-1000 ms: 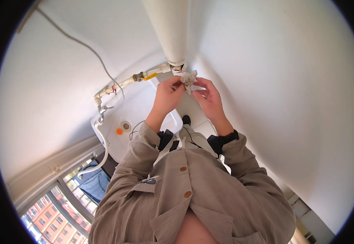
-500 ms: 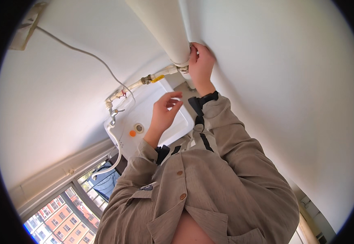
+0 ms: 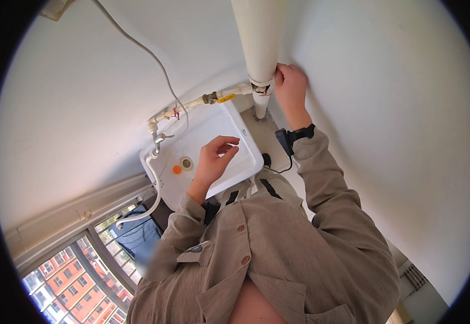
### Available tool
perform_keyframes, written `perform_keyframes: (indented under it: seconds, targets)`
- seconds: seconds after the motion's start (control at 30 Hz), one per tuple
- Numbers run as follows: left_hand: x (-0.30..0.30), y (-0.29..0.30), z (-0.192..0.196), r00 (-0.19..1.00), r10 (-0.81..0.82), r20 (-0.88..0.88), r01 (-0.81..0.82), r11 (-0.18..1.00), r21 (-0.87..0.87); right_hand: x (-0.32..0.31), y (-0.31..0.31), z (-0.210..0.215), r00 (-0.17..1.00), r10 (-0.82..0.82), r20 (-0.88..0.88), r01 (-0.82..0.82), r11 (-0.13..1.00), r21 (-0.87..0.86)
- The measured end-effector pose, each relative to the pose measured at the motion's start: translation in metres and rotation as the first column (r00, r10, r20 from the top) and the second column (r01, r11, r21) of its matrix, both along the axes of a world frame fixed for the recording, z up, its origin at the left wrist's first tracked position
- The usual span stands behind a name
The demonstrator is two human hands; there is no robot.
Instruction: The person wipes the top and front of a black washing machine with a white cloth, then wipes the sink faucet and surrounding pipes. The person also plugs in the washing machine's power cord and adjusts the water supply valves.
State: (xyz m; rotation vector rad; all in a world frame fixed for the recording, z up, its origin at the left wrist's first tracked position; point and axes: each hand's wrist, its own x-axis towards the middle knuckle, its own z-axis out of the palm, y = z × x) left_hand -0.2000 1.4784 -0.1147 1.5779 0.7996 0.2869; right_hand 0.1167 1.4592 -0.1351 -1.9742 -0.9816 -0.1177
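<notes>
My right hand (image 3: 292,90) is raised to the right side of a thick white vertical pipe (image 3: 256,38), between it and the wall. Its fingers are bent together; their tips lie against the pipe's edge, and whatever they pinch is hidden. My left hand (image 3: 215,161) hovers above the white sink (image 3: 252,150), touching nothing, fingers loosely curled with the thumb apart. An orange round piece (image 3: 177,169) lies in the basin beside the drain (image 3: 186,163).
A thinner pipe with a yellow-handled valve (image 3: 225,98) and a red-handled valve (image 3: 175,113) runs along the wall to a metal tap (image 3: 162,137). A white hose (image 3: 156,200) hangs from the tap. A grey cable (image 3: 143,46) crosses the wall. A window (image 3: 83,270) is at lower left.
The view has shifted, so the pipe and sink sit further right and lower. My right hand stays beside the thick pipe, its fingers less visible; my left hand remains above the sink.
</notes>
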Motion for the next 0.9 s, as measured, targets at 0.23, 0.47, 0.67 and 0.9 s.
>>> perform_keyframes:
  seconds: [0.23, 0.47, 0.67, 0.9]
  targets:
    - [0.027, 0.006, 0.014, 0.997, -0.067, 0.046, 0.066, 0.997, 0.038, -0.049, -0.034, 0.008, 0.987, 0.127, -0.103, -0.135, 0.987, -0.083]
    - [0.051, 0.025, 0.049, 0.987, 0.039, 0.154, -0.038, 0.999, -0.012, -0.069, -0.071, 0.053, -0.140, 0.525, -0.840, -0.131, 0.831, 0.541]
    - [0.062, 0.038, 0.097, 0.946, -0.089, 0.313, 0.074, 0.996, 0.059, -0.067, -0.067, 0.083, -0.584, 0.591, -0.557, 0.014, 0.693, 0.721]
    - [0.067, 0.049, 0.106, 0.924, -0.140, 0.355, -0.001, 0.929, 0.370, -0.088, -0.047, 0.073, -0.420, 0.541, -0.728, 0.034, 0.811, 0.583]
